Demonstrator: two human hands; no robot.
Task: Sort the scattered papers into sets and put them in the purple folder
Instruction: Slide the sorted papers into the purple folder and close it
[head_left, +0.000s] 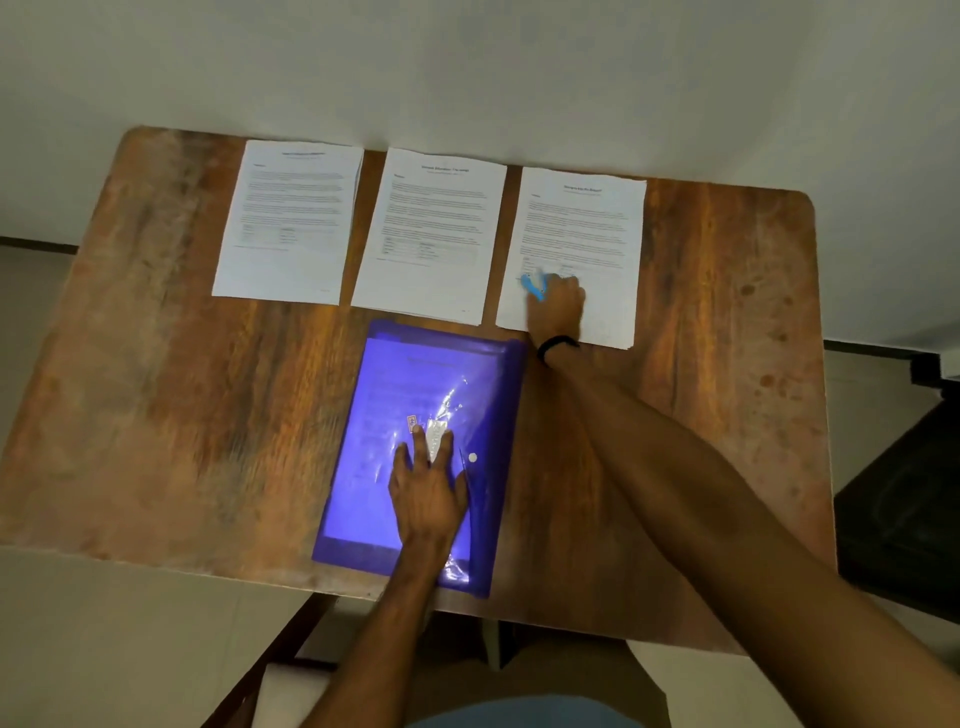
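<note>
Filing step: the left hand (428, 493) presses flat, fingers spread, on the purple folder (363, 405) at lower centre, while the right hand (556, 306) grips a small blue object (534, 287) — blurred, perhaps a clip — on the upper-right paper set (582, 223), which likely needs sliding in next.

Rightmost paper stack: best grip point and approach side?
Probably pinch the rightmost stack at its near right corner, from the person's side. It lies flat, sheets fanned there, far edge against the wall; the right hand, holding a blue object, covers the near left.
</note>
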